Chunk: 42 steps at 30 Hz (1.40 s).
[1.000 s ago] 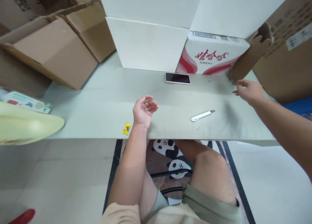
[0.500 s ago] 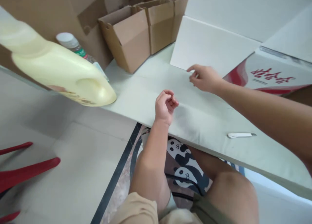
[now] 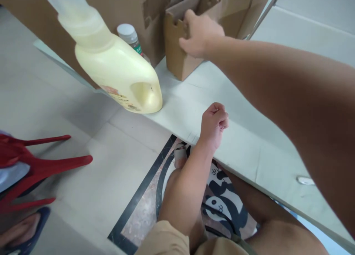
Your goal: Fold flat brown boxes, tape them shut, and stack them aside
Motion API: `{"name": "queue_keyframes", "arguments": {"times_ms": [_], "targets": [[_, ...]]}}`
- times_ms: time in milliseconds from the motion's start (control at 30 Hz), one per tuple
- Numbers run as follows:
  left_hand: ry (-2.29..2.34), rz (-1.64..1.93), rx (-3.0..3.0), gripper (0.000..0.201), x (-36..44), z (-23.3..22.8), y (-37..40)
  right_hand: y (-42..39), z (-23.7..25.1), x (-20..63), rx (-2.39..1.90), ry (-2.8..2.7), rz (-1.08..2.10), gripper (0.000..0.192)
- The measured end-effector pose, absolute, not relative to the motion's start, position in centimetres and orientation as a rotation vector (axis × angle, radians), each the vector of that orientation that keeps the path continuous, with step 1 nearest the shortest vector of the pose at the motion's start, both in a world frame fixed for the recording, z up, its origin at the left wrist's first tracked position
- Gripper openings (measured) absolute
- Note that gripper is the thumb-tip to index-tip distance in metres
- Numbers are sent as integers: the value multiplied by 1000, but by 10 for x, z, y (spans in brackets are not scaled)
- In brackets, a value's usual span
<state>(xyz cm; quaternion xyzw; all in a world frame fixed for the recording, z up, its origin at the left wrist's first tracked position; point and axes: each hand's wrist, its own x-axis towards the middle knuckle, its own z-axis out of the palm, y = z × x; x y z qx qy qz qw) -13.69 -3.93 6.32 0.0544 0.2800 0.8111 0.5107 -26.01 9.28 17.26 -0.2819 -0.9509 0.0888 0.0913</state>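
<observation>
My right hand (image 3: 202, 35) is at the near cardboard box (image 3: 174, 51), its thumb spread from the curved fingers, which are by the upper rim. Whether the fingertips touch the cardboard I cannot tell. My left hand (image 3: 213, 123) is closed in a loose fist over the near part of the table, with nothing seen in it. At the table's left end stands a large pale-yellow pump bottle (image 3: 119, 74). Behind it is a small clear bottle (image 3: 130, 37) with a white cap.
A white utility knife (image 3: 305, 180) lies on the covered table (image 3: 249, 136) at the right, partly hidden by my right forearm. More open cardboard boxes (image 3: 235, 7) stand behind my right hand. A red stool (image 3: 55, 162) is on the floor at the left, near a person's foot.
My right hand has moved left from the white panel to the near cardboard box. My left hand's fingers have curled tighter. The view has swung left.
</observation>
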Motion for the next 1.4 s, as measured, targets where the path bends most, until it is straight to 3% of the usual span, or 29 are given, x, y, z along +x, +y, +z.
{"name": "queue_keyframes", "arguments": {"times_ms": [167,300,467,600,733,800,900,1033,1067,1233,1400], "targets": [[707,1990,113,19,-138,64,-40,108,167,-215,-964,-2808,33,60],[958,2230,127,18,-132,61,-35,113,167,-155,-1032,-2775,-40,61],[1292,2637,181,15,-127,57,-31,109,160,-39,-993,-2656,-66,44],[1387,2555,304,7,-120,52,-22,90,147,72,-707,-2425,-201,45],[1330,2346,692,38,-102,55,-13,52,132,159,-624,-2307,-216,40],[1232,2219,947,49,-91,59,-9,34,123,185,-626,-2317,-173,40],[1180,2079,1113,46,-76,63,-3,20,105,202,-655,-2240,-67,37],[1169,2071,1116,44,-65,61,7,18,74,209,-707,-1904,349,70],[1172,2061,1126,45,-64,60,9,17,66,209,-784,-1843,432,69],[1260,1977,1196,49,-59,53,14,7,39,202,-1122,-1451,623,19],[1371,1871,1350,53,-62,38,20,1,39,187,-830,-1284,804,20]]}}
